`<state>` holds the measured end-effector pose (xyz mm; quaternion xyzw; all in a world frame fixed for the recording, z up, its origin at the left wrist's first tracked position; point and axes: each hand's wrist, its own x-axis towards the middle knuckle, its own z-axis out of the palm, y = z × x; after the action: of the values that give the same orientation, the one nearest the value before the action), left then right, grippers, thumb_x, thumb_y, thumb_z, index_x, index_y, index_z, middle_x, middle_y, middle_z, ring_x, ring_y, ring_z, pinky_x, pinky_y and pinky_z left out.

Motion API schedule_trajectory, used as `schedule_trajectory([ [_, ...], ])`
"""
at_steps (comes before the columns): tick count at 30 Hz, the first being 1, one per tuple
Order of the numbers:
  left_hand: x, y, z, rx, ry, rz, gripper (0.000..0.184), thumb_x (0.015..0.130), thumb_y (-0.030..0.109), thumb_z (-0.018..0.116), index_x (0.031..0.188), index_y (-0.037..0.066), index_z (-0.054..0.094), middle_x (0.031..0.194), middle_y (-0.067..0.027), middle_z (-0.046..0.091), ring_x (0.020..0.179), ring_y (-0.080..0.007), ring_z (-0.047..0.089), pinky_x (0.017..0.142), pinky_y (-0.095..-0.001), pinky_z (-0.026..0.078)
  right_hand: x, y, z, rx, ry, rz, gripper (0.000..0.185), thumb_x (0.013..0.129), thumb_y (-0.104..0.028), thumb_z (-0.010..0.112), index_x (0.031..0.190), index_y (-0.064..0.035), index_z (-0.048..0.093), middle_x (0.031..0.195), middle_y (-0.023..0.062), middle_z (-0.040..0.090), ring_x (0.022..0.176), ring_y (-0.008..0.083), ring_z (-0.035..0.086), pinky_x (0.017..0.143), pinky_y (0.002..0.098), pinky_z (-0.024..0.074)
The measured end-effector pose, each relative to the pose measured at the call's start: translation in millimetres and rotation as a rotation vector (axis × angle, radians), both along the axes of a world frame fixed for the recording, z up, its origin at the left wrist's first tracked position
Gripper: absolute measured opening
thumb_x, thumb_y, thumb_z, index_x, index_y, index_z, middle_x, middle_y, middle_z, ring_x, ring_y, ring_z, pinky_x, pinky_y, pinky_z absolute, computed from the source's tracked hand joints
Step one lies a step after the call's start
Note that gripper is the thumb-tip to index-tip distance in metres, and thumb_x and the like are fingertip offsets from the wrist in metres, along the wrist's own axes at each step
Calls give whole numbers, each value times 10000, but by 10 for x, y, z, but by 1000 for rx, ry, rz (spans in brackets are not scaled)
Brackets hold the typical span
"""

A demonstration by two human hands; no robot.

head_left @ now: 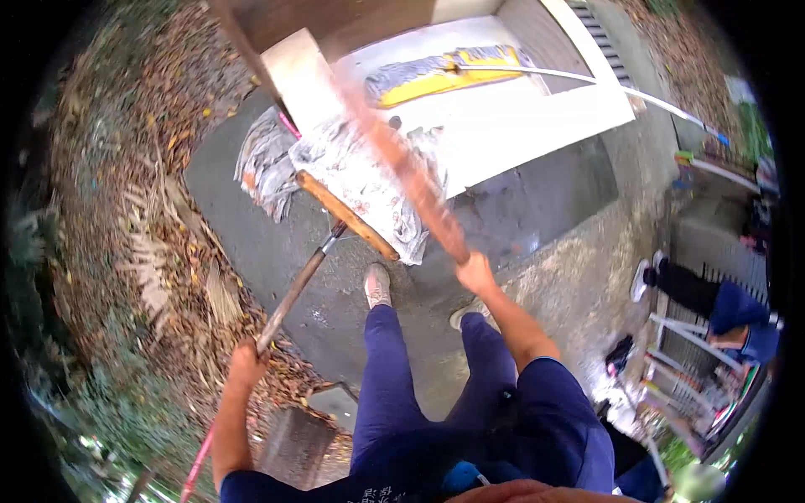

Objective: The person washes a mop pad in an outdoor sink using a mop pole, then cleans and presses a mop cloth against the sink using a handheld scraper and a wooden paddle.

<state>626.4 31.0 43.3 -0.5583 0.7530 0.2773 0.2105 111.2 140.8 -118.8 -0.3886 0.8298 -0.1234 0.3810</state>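
Yeah, left hand [246, 365] grips a scuffed T-shaped tool [300, 285], wooden crossbar; right hand [475, 273] clutches a blurry reddish-brown pole [407, 172], maybe wood.

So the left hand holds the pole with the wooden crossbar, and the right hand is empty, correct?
Not quite: the right hand isn't empty. The head view shows it holding a blurred brown stick. The left hand does hold the pole with the wooden crossbar.
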Motion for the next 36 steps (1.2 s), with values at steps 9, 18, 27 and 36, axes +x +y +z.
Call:
schedule_trajectory([
  [9, -236, 191, 152, 78, -89, 6, 594, 740, 309, 671, 1172, 15, 388, 827, -238, 599, 770, -412, 579, 666, -464, 460, 173, 1311, 1818, 340, 17, -134, 280, 672, -188, 513, 835, 5, 633, 841, 249, 612, 860, 379, 594, 762, 434, 477],
  [18, -730, 161, 281, -127, -319, -109, 283, 712, 196, 629, 861, -35, 563, 861, -238, 604, 834, -381, 598, 728, -456, 472, -176, 2482, 2502, 309, 131, -328, 274, 646, -167, 506, 832, -17, 640, 792, 221, 621, 787, 377, 606, 700, 438, 494],
  [27, -1266, -86, 442, -65, -515, -635, 516, 702, 265, 654, 1040, -99, 514, 1000, -235, 567, 966, -336, 557, 836, -427, 426, -534, 3366, 2516, 418, 50, -545, 300, 656, -167, 537, 852, 41, 625, 858, 249, 615, 834, 363, 608, 724, 430, 492],
  [36, -2332, -41, 2424, 660, 163, 443, 178, 816, 130, 590, 716, 31, 481, 552, -5, 473, 415, -102, 427, 371, -263, 365, -729, 3487, 2140, 339, -22, -649, 258, 602, -140, 607, 753, 68, 632, 713, 267, 605, 717, 354, 632, 650, 396, 490],
])
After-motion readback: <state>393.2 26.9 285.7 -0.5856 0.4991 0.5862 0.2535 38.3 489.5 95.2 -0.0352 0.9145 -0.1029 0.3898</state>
